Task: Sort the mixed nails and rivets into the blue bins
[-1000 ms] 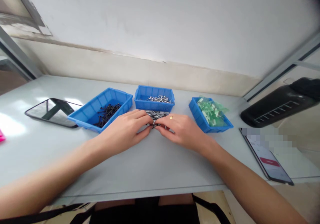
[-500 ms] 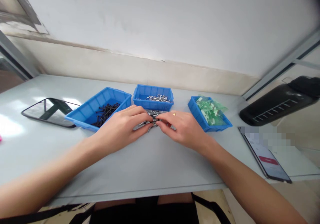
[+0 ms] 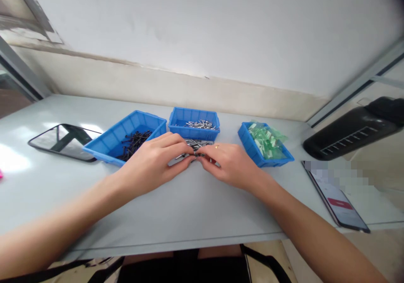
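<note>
Over a small pile of silver screws or nails (image 3: 199, 143) on the table, my two hands meet fingertip to fingertip. My left hand (image 3: 159, 159) is closed in a pinch, thumb against fingers, and what lies between them is too small to name. My right hand (image 3: 229, 162), with a ring on one finger, pinches at the same spot; its fingertips hide what they hold. Just behind the pile stands a blue bin (image 3: 194, 129) with loose silver screws or nails (image 3: 202, 125). Left of it, another blue bin (image 3: 109, 142) holds black screws (image 3: 134, 143).
A third blue bin (image 3: 268, 163) on the right contains green plastic packets (image 3: 267, 140). Farther right are a black bottle (image 3: 350, 129) and a phone (image 3: 337, 205) near the table's front edge. A black-rimmed mirror-like panel (image 3: 47, 142) lies at left. The wall rises behind the table (image 3: 189, 215).
My fingertips have drawn slightly closer together above the pile, the right hand shifting a little left. The bins and other things stay where they were.
</note>
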